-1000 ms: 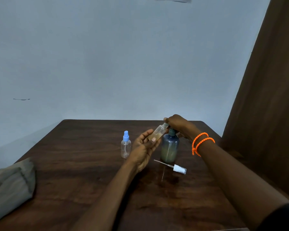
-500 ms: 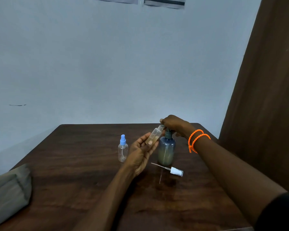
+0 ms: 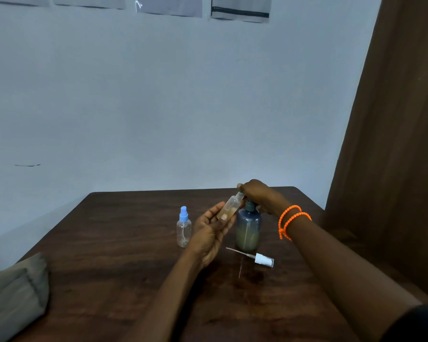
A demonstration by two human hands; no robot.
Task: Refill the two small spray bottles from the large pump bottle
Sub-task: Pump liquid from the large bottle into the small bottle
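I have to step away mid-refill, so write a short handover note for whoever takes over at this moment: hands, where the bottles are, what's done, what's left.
Left hand holds the uncapped small bottle, tilted with its mouth at the pump spout.
Right hand rests on top of the large pump bottle, which stands on the table.
The held bottle shows amber liquid; its white sprayer cap lies in front of the pump bottle.
The blue-capped spray bottle stands to the left, capped and apparently empty.
Left: finish filling, screw the white sprayer back on, then refill the blue-capped one.
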